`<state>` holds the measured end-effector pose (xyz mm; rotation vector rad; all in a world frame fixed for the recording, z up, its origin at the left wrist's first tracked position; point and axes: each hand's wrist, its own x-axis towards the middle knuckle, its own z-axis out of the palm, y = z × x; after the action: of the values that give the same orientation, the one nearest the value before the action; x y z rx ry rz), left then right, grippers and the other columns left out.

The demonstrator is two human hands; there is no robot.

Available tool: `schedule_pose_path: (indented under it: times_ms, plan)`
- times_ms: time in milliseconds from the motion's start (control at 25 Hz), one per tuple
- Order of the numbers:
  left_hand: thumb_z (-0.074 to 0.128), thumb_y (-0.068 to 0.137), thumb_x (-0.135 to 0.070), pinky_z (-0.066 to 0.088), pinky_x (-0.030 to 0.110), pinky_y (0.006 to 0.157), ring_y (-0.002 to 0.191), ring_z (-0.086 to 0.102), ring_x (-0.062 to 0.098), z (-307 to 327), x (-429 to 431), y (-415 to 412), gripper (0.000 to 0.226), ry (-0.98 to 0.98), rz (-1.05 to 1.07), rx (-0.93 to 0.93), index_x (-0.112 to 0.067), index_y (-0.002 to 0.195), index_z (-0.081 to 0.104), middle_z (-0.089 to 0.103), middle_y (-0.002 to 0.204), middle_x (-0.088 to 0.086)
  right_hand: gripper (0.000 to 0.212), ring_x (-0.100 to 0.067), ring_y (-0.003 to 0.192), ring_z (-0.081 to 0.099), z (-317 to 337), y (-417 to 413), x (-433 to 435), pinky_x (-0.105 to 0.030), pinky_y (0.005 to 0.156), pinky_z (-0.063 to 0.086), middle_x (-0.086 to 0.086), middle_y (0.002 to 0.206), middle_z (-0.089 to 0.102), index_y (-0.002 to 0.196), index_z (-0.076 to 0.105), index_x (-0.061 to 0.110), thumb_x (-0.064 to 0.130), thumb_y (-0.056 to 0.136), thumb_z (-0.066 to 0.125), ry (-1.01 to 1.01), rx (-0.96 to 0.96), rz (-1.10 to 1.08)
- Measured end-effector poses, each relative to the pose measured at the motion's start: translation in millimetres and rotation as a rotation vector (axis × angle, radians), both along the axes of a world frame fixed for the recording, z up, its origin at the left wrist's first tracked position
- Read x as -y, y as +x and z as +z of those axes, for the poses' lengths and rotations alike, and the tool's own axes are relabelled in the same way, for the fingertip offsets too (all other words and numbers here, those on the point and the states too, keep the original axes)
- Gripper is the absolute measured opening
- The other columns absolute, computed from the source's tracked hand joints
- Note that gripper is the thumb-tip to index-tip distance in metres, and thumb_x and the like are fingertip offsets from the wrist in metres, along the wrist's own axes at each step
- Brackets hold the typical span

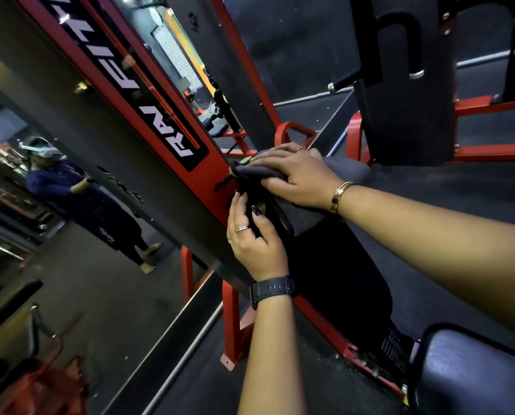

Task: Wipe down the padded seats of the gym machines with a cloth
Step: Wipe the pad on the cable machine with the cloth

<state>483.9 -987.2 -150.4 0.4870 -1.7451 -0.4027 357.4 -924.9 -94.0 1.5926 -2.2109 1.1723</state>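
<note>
Where right hand [299, 175] presses, grey cloth [256, 172] bunched, creased

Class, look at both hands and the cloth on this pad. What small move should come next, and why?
Probably draw the right hand and its grey cloth back along the black pad towards the body: the cloth lies at the far end by the red frame, the near part is uncovered, and the left hand steadies the edge.

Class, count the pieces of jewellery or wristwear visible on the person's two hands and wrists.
4, possibly more hidden: a black watch on the left wrist, a silver ring on a left hand finger, a gold bracelet on the right wrist, a thin ring on the right hand.
</note>
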Motion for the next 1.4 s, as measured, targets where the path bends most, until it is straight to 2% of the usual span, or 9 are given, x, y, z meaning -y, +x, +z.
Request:
schedule_pose_path:
  times_ms: [120, 360, 480, 680, 800, 920, 1040, 1240, 1400]
  plan:
    - [0.043, 0.091, -0.015, 0.035, 0.023, 0.105, 0.121, 0.052, 0.022, -4.3, 1.4, -2.0, 0.035, -0.066, 0.054, 0.009, -0.003, 0.12, 0.059, 0.059, 0.126, 0.012, 0.055, -0.013, 0.131, 0.036, -1.1, -4.7, -2.0, -0.044, 0.098, 0.032, 0.016, 0.139, 0.047, 0.133, 0.046, 0.041, 0.052, 0.08, 0.036, -0.021, -0.052, 0.045]
    - [0.046, 0.089, -0.015, 0.03, 0.043, 0.111, 0.132, 0.036, 0.028, -23.4, -7.5, -3.3, 0.042, -0.144, 0.091, 0.072, -0.003, 0.129, 0.044, 0.048, 0.135, 0.017, 0.066, -0.025, 0.123, 0.049, -65.7, -8.3, 4.3, -0.023, 0.107, 0.032, -0.003, 0.133, 0.055, 0.134, 0.051, 0.017, 0.051, 0.079, 0.038, -0.452, 0.513, -0.104]
    - [0.042, 0.093, -0.02, 0.029, 0.041, 0.112, 0.132, 0.037, 0.029, -23.6, -6.6, -3.2, 0.04, -0.163, 0.079, 0.064, -0.004, 0.13, 0.042, 0.048, 0.135, 0.018, 0.061, -0.022, 0.125, 0.045, -55.9, 2.2, 5.7, -0.045, 0.105, 0.034, 0.011, 0.138, 0.049, 0.133, 0.046, 0.037, 0.06, 0.078, 0.036, -0.4, 0.444, -0.207]
    - [0.04, 0.091, -0.015, 0.026, 0.035, 0.113, 0.132, 0.037, 0.03, -22.1, -4.7, -2.4, 0.041, -0.189, 0.071, 0.064, -0.004, 0.131, 0.041, 0.048, 0.133, 0.019, 0.06, -0.017, 0.13, 0.04, -53.9, 1.2, 0.7, -0.046, 0.103, 0.035, 0.013, 0.144, 0.041, 0.137, 0.039, 0.039, 0.06, 0.082, 0.04, -0.335, 0.219, -0.114]
    - [0.043, 0.088, -0.012, 0.027, 0.035, 0.113, 0.13, 0.04, 0.029, -17.9, -6.9, 1.3, 0.041, -0.204, 0.059, 0.09, 0.0, 0.128, 0.045, 0.05, 0.131, 0.019, 0.061, -0.017, 0.131, 0.04, -106.6, -4.8, -8.6, -0.037, 0.11, 0.031, -0.001, 0.143, 0.044, 0.141, 0.038, 0.025, 0.05, 0.086, 0.046, -0.424, 0.564, -0.113]
    - [0.045, 0.087, -0.012, 0.029, 0.034, 0.112, 0.127, 0.043, 0.024, -5.2, -4.3, 8.6, 0.04, -0.226, 0.053, 0.166, -0.001, 0.124, 0.052, 0.054, 0.129, 0.016, 0.054, -0.024, 0.136, 0.036, -185.0, 7.0, -36.7, -0.04, 0.112, 0.027, -0.008, 0.146, 0.041, 0.143, 0.037, 0.017, 0.036, 0.094, 0.051, -0.241, 0.835, -0.271]
    - [0.045, 0.087, -0.018, 0.031, 0.03, 0.11, 0.126, 0.048, 0.025, 16.8, -1.5, 6.3, 0.041, -0.267, 0.087, 0.354, -0.004, 0.123, 0.056, 0.057, 0.128, 0.011, 0.05, -0.025, 0.139, 0.03, -218.7, 21.6, -52.9, -0.04, 0.114, 0.021, -0.011, 0.148, 0.039, 0.143, 0.037, 0.015, 0.033, 0.096, 0.046, -0.124, 0.957, -0.405]
    - [0.04, 0.087, -0.03, 0.038, 0.038, 0.104, 0.124, 0.049, 0.026, 51.6, -6.7, -5.8, 0.049, -0.404, 0.158, 0.772, -0.012, 0.131, 0.051, 0.055, 0.133, 0.008, 0.046, -0.025, 0.131, 0.044, -150.4, 4.8, -22.0, -0.042, 0.11, 0.031, -0.007, 0.137, 0.053, 0.136, 0.048, 0.019, 0.036, 0.093, 0.049, -0.344, 0.908, -0.284]
    - [0.042, 0.089, -0.02, 0.039, 0.036, 0.102, 0.13, 0.043, 0.022, 94.8, 7.2, -24.4, 0.046, -0.539, -0.111, 1.143, -0.018, 0.135, 0.048, 0.046, 0.141, 0.002, 0.047, -0.024, 0.133, 0.04, -157.0, 9.4, -38.0, -0.031, 0.109, 0.027, -0.007, 0.142, 0.047, 0.14, 0.042, 0.018, 0.029, 0.095, 0.051, -0.314, 0.828, -0.235]
